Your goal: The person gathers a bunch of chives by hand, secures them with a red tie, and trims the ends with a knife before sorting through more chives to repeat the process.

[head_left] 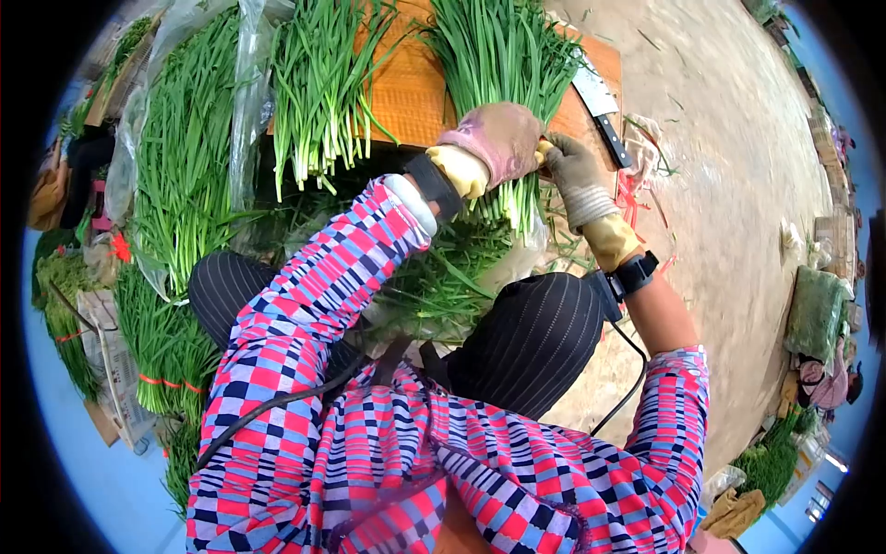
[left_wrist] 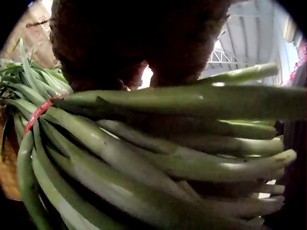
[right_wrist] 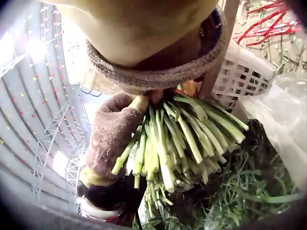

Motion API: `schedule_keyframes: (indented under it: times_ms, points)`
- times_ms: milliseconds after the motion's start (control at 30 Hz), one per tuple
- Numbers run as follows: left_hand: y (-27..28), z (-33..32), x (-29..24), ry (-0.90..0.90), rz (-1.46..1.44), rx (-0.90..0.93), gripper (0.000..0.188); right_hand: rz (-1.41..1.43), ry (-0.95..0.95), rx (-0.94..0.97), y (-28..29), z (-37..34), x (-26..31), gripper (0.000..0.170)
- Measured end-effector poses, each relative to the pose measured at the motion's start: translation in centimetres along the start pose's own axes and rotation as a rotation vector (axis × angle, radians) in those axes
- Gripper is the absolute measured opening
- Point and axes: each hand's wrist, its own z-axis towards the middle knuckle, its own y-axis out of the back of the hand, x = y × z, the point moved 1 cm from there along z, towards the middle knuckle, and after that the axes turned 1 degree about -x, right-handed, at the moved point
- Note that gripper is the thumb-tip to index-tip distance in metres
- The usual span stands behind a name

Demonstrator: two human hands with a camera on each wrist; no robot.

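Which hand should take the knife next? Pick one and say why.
Probably the right hand: it is closer to the knife handle, while the left hand lies over the bunch of greens.

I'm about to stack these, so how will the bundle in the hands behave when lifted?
The bundle will probably droop at its long, thin leaves, while the thicker, pale stalk ends look stiffer. The red tie should help keep it together.
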Motion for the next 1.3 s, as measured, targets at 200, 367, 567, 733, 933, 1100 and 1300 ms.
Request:
schedule_keyframes:
  times_ms: [200, 367, 567, 733, 933, 1100, 1300]
  points:
    - [-1.5, 0.7, -0.5, -0.009, 0.117, -0.057, 0.022, 0.124, 0.067, 0.08, 1.0, 0.0, -3.2, 0.037]
    - [-0.6, 0.4, -0.9, 0.039, 0.065, 0.021, 0.025, 0.058, 0.187, 0.052, 1.3, -0.1, -4.2, 0.038]
    - [-2.2, 0.6, 0.3, -0.101, 0.125, -0.204, 0.016, 0.369, 0.024, 0.008, 0.9, 0.4, -3.1, 0.021]
    - [-1.7, 0.3, 0.5, 0.01, 0.085, -0.114, 0.017, 0.19, 0.047, -0.007, -0.6, 0.5, -0.8, 0.013]
    - [-1.4, -0.2, 0.8, 0.119, 0.089, -0.133, 0.019, 0.132, 0.092, -0.12, -1.2, 1.2, -1.7, 0.019]
    - [-1.4, -1.2, -0.1, 0.022, 0.062, -0.303, 0.017, 0.168, 0.074, -0.091, -1.0, 1.2, -2.4, 0.019]
    - [-1.1, -1.3, 0.1, -0.086, 0.232, -0.355, 0.017, 0.374, 0.004, -0.1, -1.1, 0.4, -1.2, 0.017]
